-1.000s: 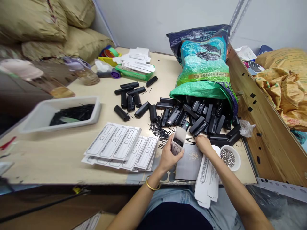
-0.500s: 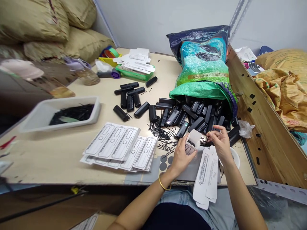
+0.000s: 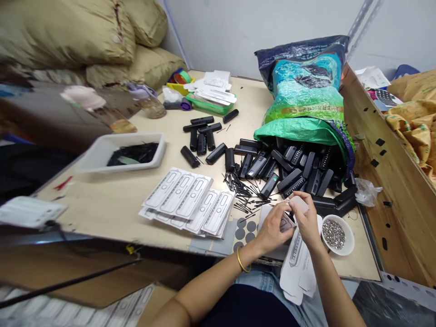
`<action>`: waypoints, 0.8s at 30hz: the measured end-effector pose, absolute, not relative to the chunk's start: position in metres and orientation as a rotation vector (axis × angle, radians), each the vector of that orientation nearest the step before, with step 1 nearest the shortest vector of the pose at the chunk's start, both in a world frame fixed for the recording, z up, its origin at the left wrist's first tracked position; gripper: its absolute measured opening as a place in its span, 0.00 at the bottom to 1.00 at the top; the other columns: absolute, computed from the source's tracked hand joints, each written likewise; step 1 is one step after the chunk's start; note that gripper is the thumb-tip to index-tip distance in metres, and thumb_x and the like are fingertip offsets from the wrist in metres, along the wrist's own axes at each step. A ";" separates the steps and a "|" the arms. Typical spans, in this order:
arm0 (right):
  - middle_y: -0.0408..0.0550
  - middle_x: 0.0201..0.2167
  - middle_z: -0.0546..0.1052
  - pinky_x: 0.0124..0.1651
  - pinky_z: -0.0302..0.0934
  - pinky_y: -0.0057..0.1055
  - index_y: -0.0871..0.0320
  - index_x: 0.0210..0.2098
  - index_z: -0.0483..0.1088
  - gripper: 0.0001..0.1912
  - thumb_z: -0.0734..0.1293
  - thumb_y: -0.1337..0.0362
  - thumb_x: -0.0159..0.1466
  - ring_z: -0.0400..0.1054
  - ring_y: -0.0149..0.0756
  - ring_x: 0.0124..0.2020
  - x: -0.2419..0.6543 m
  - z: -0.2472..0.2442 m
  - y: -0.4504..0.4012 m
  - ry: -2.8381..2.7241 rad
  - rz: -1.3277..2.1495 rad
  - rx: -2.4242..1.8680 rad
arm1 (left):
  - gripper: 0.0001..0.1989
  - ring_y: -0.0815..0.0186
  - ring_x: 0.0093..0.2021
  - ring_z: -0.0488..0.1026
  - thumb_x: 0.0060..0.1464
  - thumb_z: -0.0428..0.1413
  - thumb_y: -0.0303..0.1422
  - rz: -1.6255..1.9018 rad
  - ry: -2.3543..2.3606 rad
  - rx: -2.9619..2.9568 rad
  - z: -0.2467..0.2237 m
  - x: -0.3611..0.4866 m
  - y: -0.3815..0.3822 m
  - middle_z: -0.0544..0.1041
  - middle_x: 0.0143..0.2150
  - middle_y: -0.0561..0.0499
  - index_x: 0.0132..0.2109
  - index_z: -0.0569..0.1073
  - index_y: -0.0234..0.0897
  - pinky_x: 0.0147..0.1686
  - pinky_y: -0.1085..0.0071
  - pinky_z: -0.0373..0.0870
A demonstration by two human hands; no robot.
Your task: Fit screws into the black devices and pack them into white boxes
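Note:
My left hand (image 3: 273, 228) is closed around a small white paper box (image 3: 288, 222) printed with a dark outline, its open end facing away from me. My right hand (image 3: 307, 222) has its thumb and fingers closed on the box's raised end flap (image 3: 301, 204). What lies inside is mostly hidden by the fingers. Just beyond the hands are a heap of black oblong devices (image 3: 256, 166) and a scatter of thin black sticks (image 3: 242, 188). Flat white cartons (image 3: 299, 268) hang over the table edge below my right hand.
A white bowl of small metal pieces (image 3: 334, 234) stands at the right. White printed boxes (image 3: 187, 200) are stacked left of my hands. A green-and-blue sack (image 3: 306, 100) spills devices. A white tray (image 3: 160, 154) stands left; a wooden board (image 3: 402, 190) borders the right.
My right hand has moved left from above the sticks to the box's end flap. A thin dark piece that seemed between its fingers no longer shows. The view has turned left, revealing the bowl.

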State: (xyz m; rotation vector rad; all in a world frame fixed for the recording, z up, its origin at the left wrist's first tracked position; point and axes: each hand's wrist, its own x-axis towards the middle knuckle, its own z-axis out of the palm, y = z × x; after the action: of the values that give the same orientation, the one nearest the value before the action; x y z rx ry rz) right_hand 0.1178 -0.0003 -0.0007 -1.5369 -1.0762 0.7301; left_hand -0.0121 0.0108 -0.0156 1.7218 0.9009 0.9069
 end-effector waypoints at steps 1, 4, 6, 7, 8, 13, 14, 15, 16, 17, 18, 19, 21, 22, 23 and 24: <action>0.48 0.38 0.73 0.44 0.63 0.37 0.55 0.42 0.68 0.12 0.64 0.58 0.61 0.67 0.38 0.39 0.112 -0.005 -0.001 -1.070 0.710 -1.545 | 0.27 0.56 0.58 0.64 0.47 0.58 0.28 0.884 0.873 1.709 -0.016 -0.012 0.010 0.66 0.57 0.41 0.55 0.60 0.39 0.57 0.55 0.61; 0.49 0.36 0.74 0.47 0.61 0.42 0.55 0.35 0.70 0.09 0.62 0.58 0.62 0.67 0.41 0.41 0.096 -0.013 -0.007 -1.192 0.517 -1.502 | 0.38 0.56 0.61 0.61 0.51 0.56 0.28 0.876 0.865 1.583 -0.018 -0.012 0.009 0.59 0.62 0.36 0.64 0.45 0.38 0.58 0.54 0.60; 0.50 0.39 0.74 0.50 0.59 0.43 0.55 0.35 0.71 0.08 0.62 0.60 0.62 0.66 0.42 0.45 0.090 -0.014 -0.014 -1.300 0.439 -1.444 | 0.41 0.56 0.61 0.61 0.53 0.54 0.29 0.870 0.860 1.525 -0.018 -0.013 0.010 0.58 0.63 0.34 0.66 0.38 0.37 0.58 0.55 0.60; 0.50 0.40 0.74 0.50 0.59 0.43 0.54 0.36 0.71 0.07 0.62 0.61 0.62 0.66 0.42 0.45 0.089 -0.015 -0.016 -1.307 0.440 -1.437 | 0.41 0.56 0.60 0.62 0.53 0.54 0.29 0.862 0.863 1.514 -0.018 -0.013 0.010 0.59 0.63 0.34 0.66 0.38 0.37 0.57 0.55 0.61; 0.50 0.40 0.74 0.50 0.60 0.43 0.55 0.37 0.71 0.07 0.62 0.62 0.63 0.67 0.41 0.45 0.089 -0.015 -0.018 -1.277 0.459 -1.448 | 0.42 0.55 0.60 0.63 0.53 0.55 0.29 0.853 0.869 1.509 -0.017 -0.014 0.011 0.61 0.62 0.34 0.66 0.38 0.38 0.57 0.55 0.61; 0.51 0.42 0.75 0.52 0.60 0.46 0.54 0.41 0.70 0.09 0.60 0.63 0.64 0.67 0.43 0.48 0.089 -0.024 -0.024 -1.261 0.372 -1.440 | 0.43 0.57 0.56 0.67 0.50 0.56 0.30 0.831 0.835 1.519 -0.014 -0.014 0.013 0.67 0.56 0.38 0.65 0.38 0.38 0.56 0.57 0.62; 0.51 0.45 0.74 0.54 0.59 0.47 0.53 0.42 0.70 0.10 0.61 0.64 0.64 0.66 0.44 0.51 0.087 -0.026 -0.026 -1.324 0.321 -1.404 | 0.42 0.58 0.55 0.68 0.51 0.56 0.30 0.835 0.827 1.529 -0.014 -0.013 0.013 0.67 0.56 0.38 0.65 0.39 0.37 0.55 0.58 0.63; 0.51 0.48 0.73 0.56 0.58 0.49 0.53 0.45 0.70 0.11 0.61 0.65 0.63 0.64 0.44 0.54 0.084 -0.027 -0.027 -1.386 0.282 -1.371 | 0.40 0.58 0.53 0.68 0.50 0.55 0.30 0.839 0.838 1.540 -0.013 -0.012 0.013 0.68 0.55 0.38 0.64 0.42 0.36 0.54 0.59 0.64; 0.52 0.50 0.72 0.57 0.57 0.49 0.53 0.48 0.68 0.13 0.61 0.65 0.63 0.62 0.45 0.56 0.082 -0.028 -0.028 -1.439 0.263 -1.352 | 0.37 0.59 0.51 0.70 0.50 0.56 0.30 0.836 0.872 1.551 -0.011 -0.012 0.014 0.68 0.54 0.38 0.62 0.45 0.35 0.52 0.60 0.66; 0.52 0.52 0.71 0.58 0.56 0.50 0.53 0.51 0.67 0.16 0.60 0.65 0.64 0.60 0.45 0.58 0.081 -0.028 -0.030 -1.479 0.267 -1.353 | 0.35 0.59 0.48 0.71 0.49 0.56 0.30 0.818 0.929 1.564 -0.008 -0.013 0.015 0.69 0.52 0.39 0.60 0.48 0.35 0.49 0.60 0.67; 0.52 0.54 0.70 0.58 0.56 0.50 0.53 0.53 0.65 0.17 0.60 0.64 0.64 0.59 0.45 0.58 0.082 -0.027 -0.031 -1.505 0.288 -1.370 | 0.32 0.59 0.45 0.72 0.48 0.57 0.31 0.785 1.009 1.581 -0.004 -0.017 0.017 0.71 0.49 0.41 0.58 0.52 0.35 0.46 0.61 0.69; 0.52 0.55 0.69 0.58 0.56 0.50 0.53 0.54 0.64 0.18 0.59 0.63 0.64 0.59 0.44 0.58 0.084 -0.026 -0.032 -1.519 0.322 -1.400 | 0.30 0.59 0.41 0.73 0.47 0.57 0.32 0.740 1.105 1.602 0.001 -0.024 0.020 0.72 0.45 0.43 0.56 0.55 0.36 0.43 0.61 0.70; 0.53 0.55 0.69 0.57 0.57 0.49 0.53 0.55 0.63 0.19 0.59 0.61 0.65 0.60 0.44 0.57 0.096 -0.023 -0.037 -1.516 0.406 -1.484 | 0.26 0.58 0.36 0.73 0.47 0.58 0.35 0.643 1.321 1.663 0.012 -0.048 0.030 0.74 0.39 0.46 0.53 0.60 0.37 0.39 0.60 0.71; 0.52 0.53 0.70 0.56 0.57 0.48 0.54 0.54 0.65 0.18 0.59 0.61 0.65 0.61 0.44 0.56 0.107 -0.022 -0.041 -1.505 0.437 -1.533 | 0.25 0.56 0.36 0.73 0.49 0.57 0.38 0.619 1.447 1.698 0.016 -0.065 0.037 0.74 0.38 0.46 0.52 0.61 0.36 0.38 0.58 0.71; 0.52 0.51 0.72 0.55 0.58 0.47 0.54 0.51 0.67 0.16 0.60 0.60 0.65 0.63 0.44 0.54 0.119 -0.021 -0.045 -1.491 0.452 -1.586 | 0.25 0.54 0.38 0.73 0.50 0.56 0.41 0.603 1.571 1.744 0.018 -0.083 0.044 0.74 0.39 0.43 0.52 0.62 0.35 0.39 0.56 0.71; 0.51 0.47 0.74 0.53 0.59 0.46 0.54 0.47 0.69 0.14 0.60 0.59 0.65 0.65 0.44 0.51 0.134 -0.021 -0.051 -1.483 0.455 -1.644 | 0.24 0.51 0.42 0.72 0.51 0.55 0.43 0.591 1.708 1.817 0.019 -0.101 0.051 0.72 0.43 0.39 0.51 0.64 0.33 0.42 0.53 0.69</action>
State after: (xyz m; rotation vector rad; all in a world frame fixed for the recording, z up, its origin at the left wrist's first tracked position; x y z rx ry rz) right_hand 0.1339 -0.0510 -0.0211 -1.6443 -1.4830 0.4550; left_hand -0.1009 0.0511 0.0189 1.8172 1.7085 0.5906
